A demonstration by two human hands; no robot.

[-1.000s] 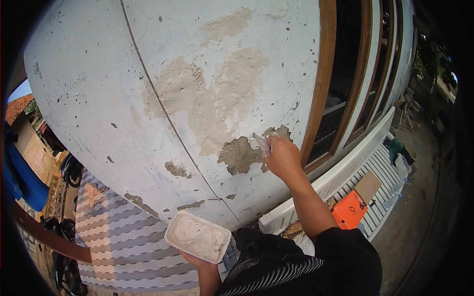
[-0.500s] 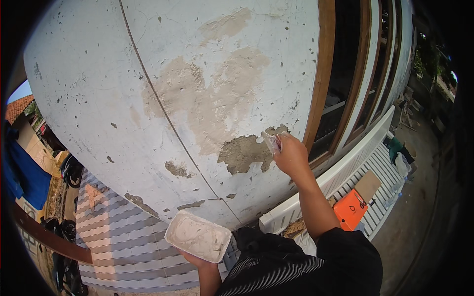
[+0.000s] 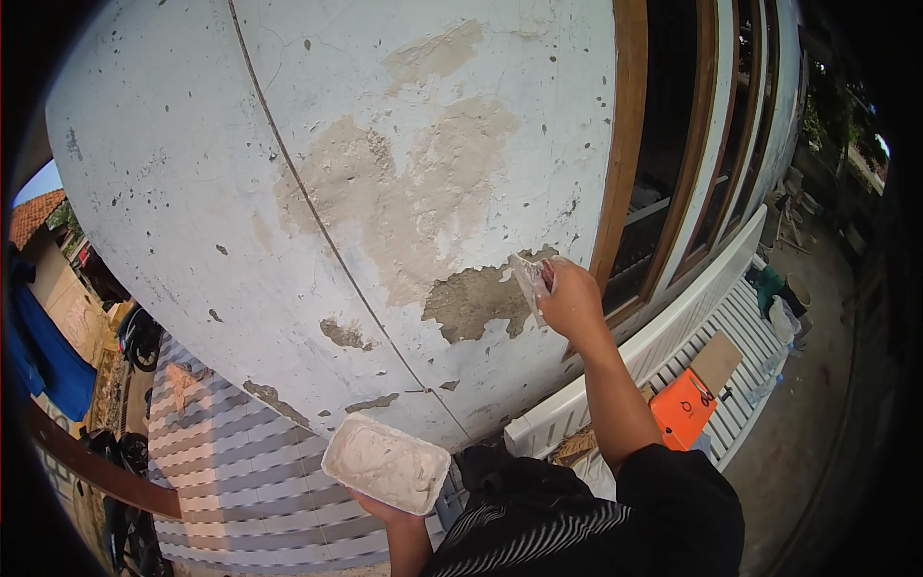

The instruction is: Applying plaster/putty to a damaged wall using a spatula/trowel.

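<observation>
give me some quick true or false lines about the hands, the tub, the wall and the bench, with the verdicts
1. The left hand holds a white tub with pale paste in it. True.
2. The right hand is empty. False: it holds a scraper.
3. The window frame nearest the bare grey patch is on that patch's left. False: it is on the right.
4. An orange item lies on the white bench. True.
5. The sleeve on the right arm is white. False: it is black.
</observation>
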